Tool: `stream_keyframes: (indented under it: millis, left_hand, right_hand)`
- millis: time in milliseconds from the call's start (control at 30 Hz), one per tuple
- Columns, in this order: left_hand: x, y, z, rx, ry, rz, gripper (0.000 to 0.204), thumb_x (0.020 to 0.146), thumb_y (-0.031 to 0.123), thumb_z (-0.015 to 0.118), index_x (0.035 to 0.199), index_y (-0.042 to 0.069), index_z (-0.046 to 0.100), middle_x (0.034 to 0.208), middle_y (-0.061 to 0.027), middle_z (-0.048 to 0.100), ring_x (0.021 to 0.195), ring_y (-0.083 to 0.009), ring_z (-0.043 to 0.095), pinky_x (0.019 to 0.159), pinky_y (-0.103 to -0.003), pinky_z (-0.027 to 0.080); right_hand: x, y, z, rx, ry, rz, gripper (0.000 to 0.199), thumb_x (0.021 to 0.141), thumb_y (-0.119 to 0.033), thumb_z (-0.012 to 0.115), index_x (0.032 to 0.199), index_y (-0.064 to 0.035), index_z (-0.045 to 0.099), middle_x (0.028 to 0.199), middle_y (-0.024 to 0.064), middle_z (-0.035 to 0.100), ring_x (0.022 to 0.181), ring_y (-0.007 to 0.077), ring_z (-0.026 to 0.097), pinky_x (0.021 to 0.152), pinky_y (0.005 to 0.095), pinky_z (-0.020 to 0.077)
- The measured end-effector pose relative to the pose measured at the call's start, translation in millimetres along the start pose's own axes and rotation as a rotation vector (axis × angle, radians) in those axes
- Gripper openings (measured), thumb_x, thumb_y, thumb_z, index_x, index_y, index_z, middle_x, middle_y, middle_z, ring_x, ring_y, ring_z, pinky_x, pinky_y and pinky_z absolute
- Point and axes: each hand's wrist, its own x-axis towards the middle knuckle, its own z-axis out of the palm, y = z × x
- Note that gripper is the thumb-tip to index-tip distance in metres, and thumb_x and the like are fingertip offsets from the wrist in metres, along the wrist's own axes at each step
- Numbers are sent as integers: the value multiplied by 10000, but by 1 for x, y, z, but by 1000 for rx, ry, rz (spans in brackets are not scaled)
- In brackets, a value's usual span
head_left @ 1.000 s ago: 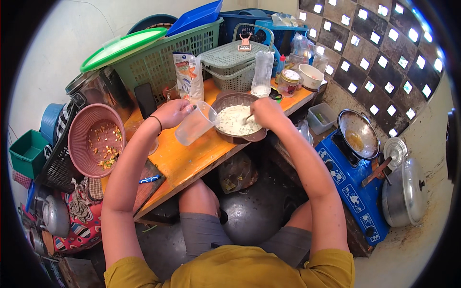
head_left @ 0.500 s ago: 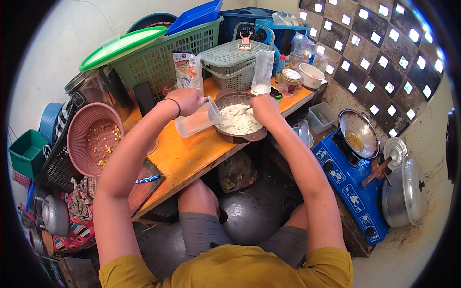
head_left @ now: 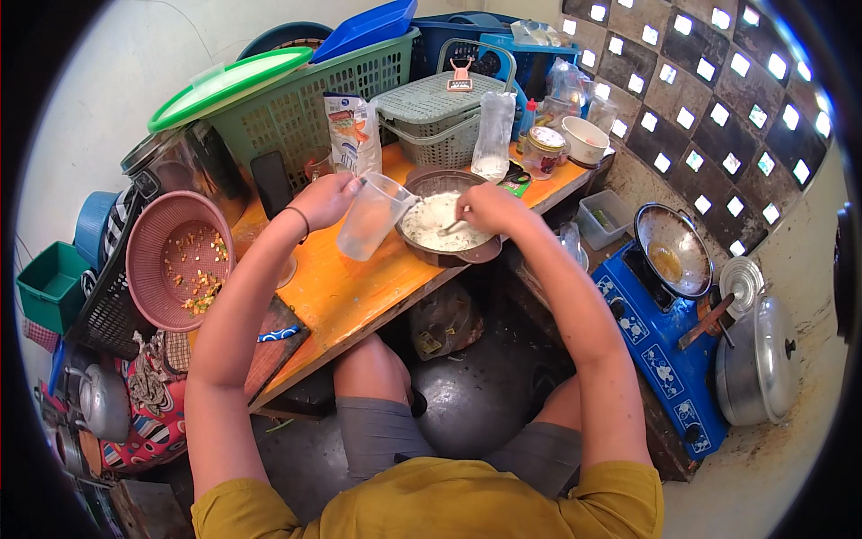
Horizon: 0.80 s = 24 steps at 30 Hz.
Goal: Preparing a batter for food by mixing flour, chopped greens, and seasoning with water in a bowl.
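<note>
My left hand (head_left: 325, 199) is closed around the handle side of a clear plastic jug (head_left: 366, 221). The jug leans a little, its rim near the left edge of a brown bowl (head_left: 445, 260). Inside the bowl lies a thick white batter (head_left: 435, 214) flecked with green. Over the bowl's right side, my right hand (head_left: 492, 210) grips a spoon (head_left: 451, 228) whose lower end dips into the batter. My fingers cover most of the spoon's handle.
Behind the bowl stand a flour packet (head_left: 354, 135), a lidded basket (head_left: 429, 108) and a clear bag (head_left: 493, 135). A pink colander (head_left: 148, 269) with chopped vegetables is at left. At right, a wok (head_left: 690, 260) sits on a blue stove (head_left: 620, 292).
The jug has turned from a steep tilt toward the bowl to nearly upright, as my left hand shifted slightly left and down. My right hand has moved slightly with the spoon in the batter.
</note>
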Motion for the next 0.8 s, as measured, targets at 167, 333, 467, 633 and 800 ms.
stream_keyframes:
  millis: [167, 333, 467, 633, 800]
  left_hand:
    - [-23, -35, 11, -259, 108, -205, 387, 1072, 327, 427, 942, -6, 576, 833, -134, 628, 774, -248, 608, 767, -398, 488]
    - [-40, -83, 36, -345, 347, -326, 363, 1071, 302, 419, 897, 11, 550, 778, -82, 588, 746, -208, 580, 730, -371, 479]
    - [-46, -105, 52, -471, 402, -391, 325, 1070, 295, 418, 942, 26, 547, 796, -73, 593, 690, -186, 574, 665, -348, 484]
    - [-48, -105, 59, -761, 381, -475, 260, 1074, 275, 404, 1078, 46, 527, 879, -69, 607, 574, -117, 521, 516, -294, 451]
    - [-61, -85, 64, -805, 367, -480, 305, 1078, 271, 399, 1168, 10, 530, 930, -80, 600, 623, -111, 544, 556, -284, 494]
  right_hand:
    - [-3, 13, -36, -337, -36, 280, 161, 806, -126, 664, 903, -164, 787, 906, 129, 750, 901, 303, 729, 805, 472, 564]
    - [11, 1, 19, -15, 32, 58, 171, 818, -138, 654, 928, -155, 784, 938, 140, 749, 924, 321, 723, 846, 484, 553]
    - [-6, 5, -29, -129, -202, -21, 203, 802, -141, 656, 939, -201, 794, 947, 109, 753, 891, 308, 720, 833, 411, 552]
    - [-1, 23, -14, -371, -15, 180, 202, 799, -121, 634, 924, -169, 786, 868, 152, 737, 877, 318, 719, 813, 437, 553]
    - [-9, 2, -16, 17, -142, -36, 226, 833, -108, 593, 964, -141, 774, 895, 176, 731, 889, 368, 706, 817, 470, 553]
